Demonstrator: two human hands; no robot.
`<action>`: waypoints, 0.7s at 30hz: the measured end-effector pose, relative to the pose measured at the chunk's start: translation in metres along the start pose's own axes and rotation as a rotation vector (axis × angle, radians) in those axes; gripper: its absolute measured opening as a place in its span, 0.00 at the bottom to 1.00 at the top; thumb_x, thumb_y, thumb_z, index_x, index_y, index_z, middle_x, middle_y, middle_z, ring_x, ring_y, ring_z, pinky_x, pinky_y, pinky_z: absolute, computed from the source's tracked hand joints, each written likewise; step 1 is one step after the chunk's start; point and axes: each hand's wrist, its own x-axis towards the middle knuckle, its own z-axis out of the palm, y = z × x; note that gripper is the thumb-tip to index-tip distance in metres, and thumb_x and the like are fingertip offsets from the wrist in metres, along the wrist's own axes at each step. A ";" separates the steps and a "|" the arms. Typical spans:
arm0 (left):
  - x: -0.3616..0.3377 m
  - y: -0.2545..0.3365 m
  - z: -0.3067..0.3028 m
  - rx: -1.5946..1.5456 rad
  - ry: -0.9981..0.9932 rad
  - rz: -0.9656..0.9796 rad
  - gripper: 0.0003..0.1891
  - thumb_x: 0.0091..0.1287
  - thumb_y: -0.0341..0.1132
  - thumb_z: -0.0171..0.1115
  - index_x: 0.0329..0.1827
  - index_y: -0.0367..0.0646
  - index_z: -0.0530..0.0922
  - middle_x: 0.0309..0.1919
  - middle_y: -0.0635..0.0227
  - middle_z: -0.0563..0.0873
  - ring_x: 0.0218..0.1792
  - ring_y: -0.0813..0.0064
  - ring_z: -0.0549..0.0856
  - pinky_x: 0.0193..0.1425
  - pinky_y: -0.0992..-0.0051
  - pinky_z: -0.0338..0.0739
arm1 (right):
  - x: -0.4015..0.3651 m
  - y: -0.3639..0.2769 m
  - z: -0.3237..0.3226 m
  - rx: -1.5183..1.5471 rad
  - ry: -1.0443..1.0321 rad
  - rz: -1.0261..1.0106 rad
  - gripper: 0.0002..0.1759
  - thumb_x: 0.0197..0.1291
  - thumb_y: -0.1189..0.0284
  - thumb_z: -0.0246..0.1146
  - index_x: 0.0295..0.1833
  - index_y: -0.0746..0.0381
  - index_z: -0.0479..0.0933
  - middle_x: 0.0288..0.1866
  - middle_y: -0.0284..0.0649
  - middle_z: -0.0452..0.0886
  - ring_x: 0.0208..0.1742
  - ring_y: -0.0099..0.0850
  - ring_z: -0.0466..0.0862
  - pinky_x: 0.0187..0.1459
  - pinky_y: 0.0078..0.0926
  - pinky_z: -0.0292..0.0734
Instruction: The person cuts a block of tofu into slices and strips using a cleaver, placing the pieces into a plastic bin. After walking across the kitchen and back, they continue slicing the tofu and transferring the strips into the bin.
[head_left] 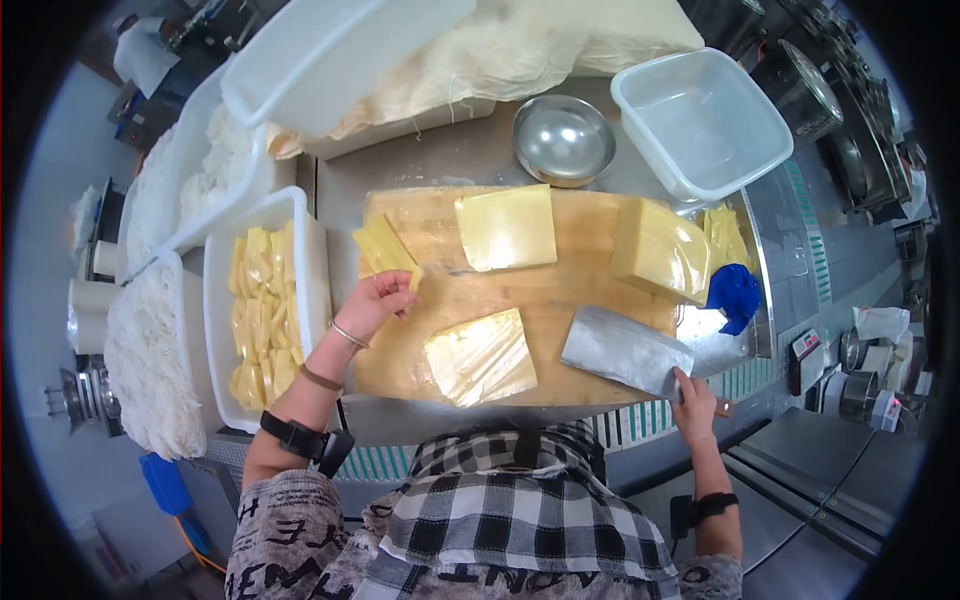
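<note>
My left hand (378,300) is closed with its fingertips pinching the near end of a narrow stack of yellow strips (382,246) at the left of the wooden cutting board (575,295). In my right hand (693,408) is a broad cleaver (622,350), its blade lying flat over the board's near right corner. Between the hands, close to me, lies a shiny, creased yellow sheet stack (483,358). A smoother yellow square (507,228) rests farther back. At the board's right end sits a thick yellow block (662,248).
Left of the board, a white bin (318,290) holds folded yellow strips, beside tubs of white shreds (150,350). Behind stand a steel bowl (564,140), a clear plastic tub (705,125) and a cloth-covered heap (480,70). A blue crumpled bag (734,298) lies at right.
</note>
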 end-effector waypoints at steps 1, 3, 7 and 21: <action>-0.007 0.006 0.008 -0.038 -0.020 0.029 0.10 0.58 0.27 0.57 0.42 0.35 0.75 0.27 0.70 0.79 0.29 0.81 0.78 0.32 0.82 0.72 | 0.007 0.001 0.001 0.047 0.005 -0.022 0.33 0.32 0.80 0.61 0.53 0.57 0.70 0.31 0.42 0.70 0.33 0.42 0.72 0.35 0.38 0.68; -0.020 0.019 0.022 0.014 -0.061 0.043 0.09 0.58 0.26 0.57 0.42 0.34 0.75 0.27 0.69 0.80 0.27 0.81 0.77 0.33 0.83 0.72 | 0.021 -0.003 -0.006 0.117 -0.016 -0.030 0.31 0.34 0.81 0.60 0.52 0.58 0.71 0.35 0.43 0.70 0.37 0.43 0.72 0.39 0.38 0.67; -0.042 0.036 0.066 0.009 -0.160 0.086 0.12 0.59 0.27 0.57 0.46 0.34 0.75 0.28 0.70 0.80 0.26 0.84 0.76 0.31 0.84 0.72 | 0.039 0.007 -0.002 0.170 0.086 -0.209 0.26 0.37 0.79 0.59 0.49 0.59 0.73 0.37 0.43 0.71 0.39 0.42 0.72 0.39 0.37 0.67; -0.072 0.006 0.376 0.176 -0.835 0.426 0.07 0.61 0.33 0.58 0.37 0.41 0.73 0.24 0.76 0.75 0.27 0.89 0.71 0.31 0.85 0.68 | -0.058 -0.003 -0.115 0.764 0.140 -0.034 0.14 0.47 0.73 0.65 0.41 0.64 0.76 0.27 0.44 0.79 0.26 0.34 0.79 0.30 0.25 0.74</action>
